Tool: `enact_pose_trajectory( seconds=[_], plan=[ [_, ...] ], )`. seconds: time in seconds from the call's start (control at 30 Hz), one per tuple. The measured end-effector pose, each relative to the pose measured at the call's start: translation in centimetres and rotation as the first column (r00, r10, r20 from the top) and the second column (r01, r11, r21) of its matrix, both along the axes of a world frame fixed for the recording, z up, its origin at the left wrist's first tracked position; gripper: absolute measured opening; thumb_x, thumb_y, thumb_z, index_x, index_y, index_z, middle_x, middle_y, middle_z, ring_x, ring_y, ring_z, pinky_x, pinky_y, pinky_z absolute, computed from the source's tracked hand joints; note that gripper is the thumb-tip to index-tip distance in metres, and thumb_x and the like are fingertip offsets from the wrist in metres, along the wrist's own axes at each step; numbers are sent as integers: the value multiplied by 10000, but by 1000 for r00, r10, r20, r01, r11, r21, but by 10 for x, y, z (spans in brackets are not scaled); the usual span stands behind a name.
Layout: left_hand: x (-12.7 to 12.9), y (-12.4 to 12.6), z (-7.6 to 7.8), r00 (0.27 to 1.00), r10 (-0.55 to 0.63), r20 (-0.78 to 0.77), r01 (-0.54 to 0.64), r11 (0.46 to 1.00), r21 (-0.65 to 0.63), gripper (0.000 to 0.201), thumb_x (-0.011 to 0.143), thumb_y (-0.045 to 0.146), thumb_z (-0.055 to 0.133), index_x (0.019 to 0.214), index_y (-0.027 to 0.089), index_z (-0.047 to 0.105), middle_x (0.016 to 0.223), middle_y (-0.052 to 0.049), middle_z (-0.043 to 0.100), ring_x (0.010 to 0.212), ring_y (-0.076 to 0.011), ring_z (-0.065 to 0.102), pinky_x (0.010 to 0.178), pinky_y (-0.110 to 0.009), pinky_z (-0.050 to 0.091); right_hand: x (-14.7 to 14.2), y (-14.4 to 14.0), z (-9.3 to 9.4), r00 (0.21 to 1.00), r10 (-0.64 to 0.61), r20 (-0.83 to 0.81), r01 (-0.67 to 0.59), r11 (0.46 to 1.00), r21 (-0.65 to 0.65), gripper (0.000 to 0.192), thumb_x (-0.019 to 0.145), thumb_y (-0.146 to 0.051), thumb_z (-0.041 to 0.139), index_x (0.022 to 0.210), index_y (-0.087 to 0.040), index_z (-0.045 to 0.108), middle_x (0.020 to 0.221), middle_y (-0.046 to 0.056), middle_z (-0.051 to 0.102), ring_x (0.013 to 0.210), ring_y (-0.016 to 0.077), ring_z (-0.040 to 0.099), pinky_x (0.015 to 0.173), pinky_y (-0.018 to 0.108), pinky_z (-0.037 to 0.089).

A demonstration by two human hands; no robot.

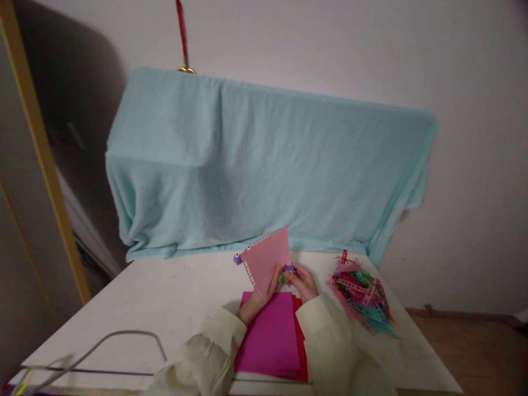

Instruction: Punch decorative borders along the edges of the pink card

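My left hand [270, 289] grips a light pink sheet [270, 258] by its lower right side and holds it tilted above the table. White marks like stitches or lace run along the sheet's left and top edges. At its left corner sits a small purple piece [238, 259] with what looks like a googly eye. My right hand [303, 281] is closed at the sheet's right edge, its fingers pinching a small purple piece [289, 268]. A bit of green [283, 279] shows between the hands. Beneath them lies a stack of magenta sheets [270, 335], with red sheets [303, 360] partly under it.
A heap of patterned ribbon strips [363, 294] in pink, red, green and teal lies on the right of the white table [181, 294]. A light blue cloth [272, 165] drapes something behind. A grey cable [111, 334] curves at the front left.
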State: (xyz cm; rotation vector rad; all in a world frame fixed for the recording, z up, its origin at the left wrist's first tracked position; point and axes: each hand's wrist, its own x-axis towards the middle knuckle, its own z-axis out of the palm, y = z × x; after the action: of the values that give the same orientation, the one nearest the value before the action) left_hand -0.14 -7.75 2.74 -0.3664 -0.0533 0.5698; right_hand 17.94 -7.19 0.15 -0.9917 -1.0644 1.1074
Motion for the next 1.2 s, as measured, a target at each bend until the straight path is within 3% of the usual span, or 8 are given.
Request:
enact_pose_trajectory(
  seconds=[0.1,0.2,0.33,0.53,0.7,0.97,1.1,1.2],
  plan=[
    [1,-2,5,972,84,-218,-42,981,192,547,892,105,222,1434,112,149,1259,-115,546,1155,-85,513,772,-152,538,1,-1,6,999,-6,-50,6,1000,-12,319,656,-430,734,800,-159,649,595,1,553,514,113,460,486,247,342],
    [11,-1,7,834,271,-481,-52,906,420,528,878,115,260,1406,114,255,1274,-101,535,1214,-95,457,878,-209,517,1,-4,11,995,17,-95,-19,1000,-22,306,676,-431,720,797,-161,641,611,-2,550,493,98,440,446,233,307],
    [29,8,7,696,406,-593,-52,851,522,475,886,220,296,1352,181,380,1298,-64,514,1264,-148,406,999,-325,450,1,-7,13,988,56,-144,-62,997,-38,291,689,-428,708,778,-162,632,627,-2,551,462,82,420,406,222,263],
    [37,14,3,333,696,-636,180,615,767,375,831,340,460,1139,163,582,1218,-86,563,1251,-222,416,1040,-377,394,2,-5,9,983,71,-170,-81,995,-54,279,698,-422,700,769,-162,628,630,0,552,462,85,428,396,222,255],
    [40,16,-4,227,780,-583,353,492,796,311,777,370,566,964,133,640,1028,-107,640,1124,-246,507,989,-370,414,4,-3,4,979,84,-188,-98,993,-67,259,725,-413,677,799,-168,636,682,14,580,485,88,443,404,224,263],
    [41,10,-4,142,839,-525,663,313,680,490,849,548,366,682,159,614,668,-52,599,731,-193,565,795,-355,455,7,-2,-4,985,-64,-157,57,997,-48,214,694,-368,712,693,-164,648,593,-19,520,446,63,367,400,229,236],
    [40,10,-3,77,824,-561,742,328,584,602,852,618,248,606,172,569,587,-29,548,625,-186,528,767,-384,440,7,1,-5,984,-28,-173,7,993,-118,272,699,-413,701,694,-149,637,623,3,562,422,62,358,388,233,223],
    [41,12,-3,84,787,-611,710,383,591,580,839,622,294,701,163,620,677,-59,615,735,-229,578,817,-401,439,6,2,-4,975,10,-224,-49,984,-173,318,703,-455,688,715,-143,627,649,25,596,426,76,400,390,234,251]
  ],
)
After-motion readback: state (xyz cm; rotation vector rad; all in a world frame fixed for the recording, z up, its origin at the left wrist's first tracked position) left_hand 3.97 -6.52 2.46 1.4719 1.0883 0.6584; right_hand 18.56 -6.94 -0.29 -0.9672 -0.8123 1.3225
